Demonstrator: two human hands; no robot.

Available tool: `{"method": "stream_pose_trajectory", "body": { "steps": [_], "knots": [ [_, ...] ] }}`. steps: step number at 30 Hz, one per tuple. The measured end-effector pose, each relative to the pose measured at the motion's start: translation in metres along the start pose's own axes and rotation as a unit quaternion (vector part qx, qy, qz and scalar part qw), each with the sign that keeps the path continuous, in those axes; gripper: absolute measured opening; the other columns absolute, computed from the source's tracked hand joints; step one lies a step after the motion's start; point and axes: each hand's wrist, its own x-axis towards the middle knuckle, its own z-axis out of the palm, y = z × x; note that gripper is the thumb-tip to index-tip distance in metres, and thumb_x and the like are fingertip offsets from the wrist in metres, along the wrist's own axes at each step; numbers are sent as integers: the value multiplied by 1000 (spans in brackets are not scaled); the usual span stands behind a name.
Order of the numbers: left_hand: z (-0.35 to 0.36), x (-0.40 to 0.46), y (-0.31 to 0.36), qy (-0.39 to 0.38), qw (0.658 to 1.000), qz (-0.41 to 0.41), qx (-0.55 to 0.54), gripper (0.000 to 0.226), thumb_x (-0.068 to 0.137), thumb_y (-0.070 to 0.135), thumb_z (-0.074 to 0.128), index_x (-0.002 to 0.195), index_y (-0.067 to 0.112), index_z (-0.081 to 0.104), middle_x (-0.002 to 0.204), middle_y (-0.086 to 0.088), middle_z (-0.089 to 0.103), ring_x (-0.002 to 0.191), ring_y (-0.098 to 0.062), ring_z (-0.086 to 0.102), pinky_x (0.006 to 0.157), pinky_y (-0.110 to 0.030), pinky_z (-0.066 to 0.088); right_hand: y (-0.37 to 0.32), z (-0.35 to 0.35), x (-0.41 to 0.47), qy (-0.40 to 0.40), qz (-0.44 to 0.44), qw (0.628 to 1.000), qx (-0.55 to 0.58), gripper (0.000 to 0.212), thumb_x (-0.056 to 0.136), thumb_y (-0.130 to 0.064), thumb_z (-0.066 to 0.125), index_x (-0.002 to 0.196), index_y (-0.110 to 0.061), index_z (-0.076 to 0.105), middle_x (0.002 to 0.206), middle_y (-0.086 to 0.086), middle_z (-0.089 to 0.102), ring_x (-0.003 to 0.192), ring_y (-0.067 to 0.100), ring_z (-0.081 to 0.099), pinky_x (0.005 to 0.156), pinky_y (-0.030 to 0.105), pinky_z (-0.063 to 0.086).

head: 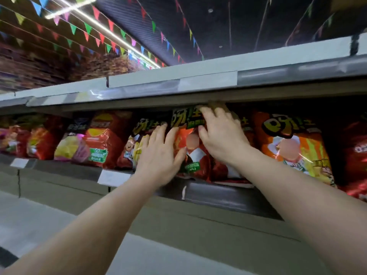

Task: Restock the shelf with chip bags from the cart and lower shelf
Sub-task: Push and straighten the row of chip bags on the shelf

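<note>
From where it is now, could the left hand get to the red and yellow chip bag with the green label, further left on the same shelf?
Probably yes. The left hand lies flat on the orange bag, holding nothing, and the green-label bag faces out with open space before it.

Single head-worn wide-angle cam, tilted up and fwd, close to a store shelf (198,187) of chip bags (292,147). Both forearms enter from the bottom edge; left hand (158,155) and right hand (220,135) sit near frame centre. Upper third shows ceiling w/ bunting (95,36). Edges curve from lens distortion.
</note>
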Motion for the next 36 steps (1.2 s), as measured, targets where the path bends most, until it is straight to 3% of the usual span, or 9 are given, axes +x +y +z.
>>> {"method": "stream_pose_trajectory", "body": {
  "steps": [6,9,14,18,20,22,27,32,36],
  "knots": [
    [32,27,-5,-84,993,81,9,97,67,56,-17,150,10,4,152,-11,16,140,-26,13,116,-40,1,-10,37,19,-117,88,987,-61,44,98,-50,22,98,-24,58,103,2,60,108,26,54,78,37,37],
    [35,27,-4,-89,991,96,13,71,92,51,2,149,10,-2,152,-12,10,142,-29,8,117,-42,-1,-2,51,14,-84,103,986,-100,38,97,-53,19,74,-28,37,68,-11,38,78,16,46,67,32,32],
    [36,29,1,-33,991,112,-64,63,99,42,24,146,1,16,146,-23,24,138,-40,23,115,-50,16,3,49,19,-127,128,983,-18,46,97,-53,18,62,-30,38,80,-7,45,87,16,50,77,35,37],
    [36,22,0,-134,984,99,-59,68,100,45,17,149,10,-15,157,-15,-12,145,-32,-13,117,-38,-8,4,46,15,-130,129,983,11,46,97,-53,18,74,-29,49,90,-5,54,98,19,54,81,34,35],
    [32,20,1,-135,984,101,-55,68,101,45,18,149,11,-15,158,-15,-14,145,-31,-15,116,-37,-9,4,46,14,-133,105,986,-5,50,98,-51,17,114,-26,57,135,2,48,131,21,39,104,38,28],
    [26,23,1,-147,982,101,-59,68,100,46,20,151,11,-10,158,-15,-10,146,-31,-11,117,-38,-7,3,44,16,-128,94,987,-21,53,99,-48,18,139,-22,41,155,2,24,140,19,25,113,40,19],
    [8,24,-13,-125,981,90,-115,75,94,54,39,152,20,7,160,-10,0,146,-26,-4,117,-36,1,-2,30,22,-75,84,994,3,50,96,-42,41,142,-23,36,149,8,34,131,25,38,103,32,34],
    [4,40,-57,16,983,-54,-176,66,94,45,48,147,11,27,148,-20,30,139,-31,23,111,-35,16,-32,29,15,-13,110,993,-36,57,93,-44,45,142,-16,34,133,17,45,122,34,43,100,40,35],
    [8,57,-88,-72,985,-129,-89,76,90,61,40,145,9,28,147,-22,28,137,-37,23,112,-45,17,-55,47,23,-61,126,985,-98,63,91,-59,38,137,-16,37,131,15,47,122,33,42,99,44,32]
  ]
}}
